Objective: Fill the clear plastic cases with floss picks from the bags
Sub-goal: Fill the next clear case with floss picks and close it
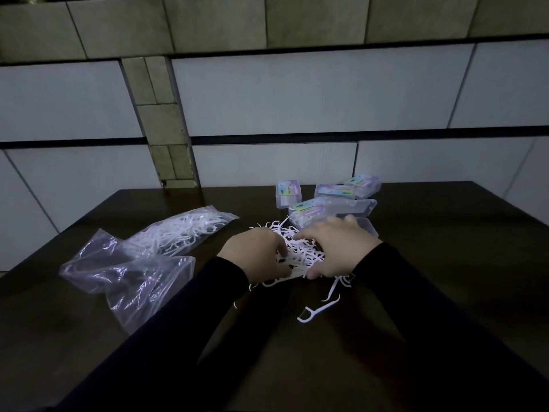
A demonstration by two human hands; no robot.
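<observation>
Together — hands (297, 254) (both) on floss picks (300, 251)

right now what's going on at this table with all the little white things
A person in dark sleeves is working a loose pile of white plastic floss picks on a dark wooden table. The left hand and right hand both rest on the pile, fingers curled into it, apparently gathering picks. Behind the pile sit several clear plastic cases with colourful labels. To the left lie a clear plastic bag still holding picks and a crumpled, seemingly empty clear bag.
</observation>
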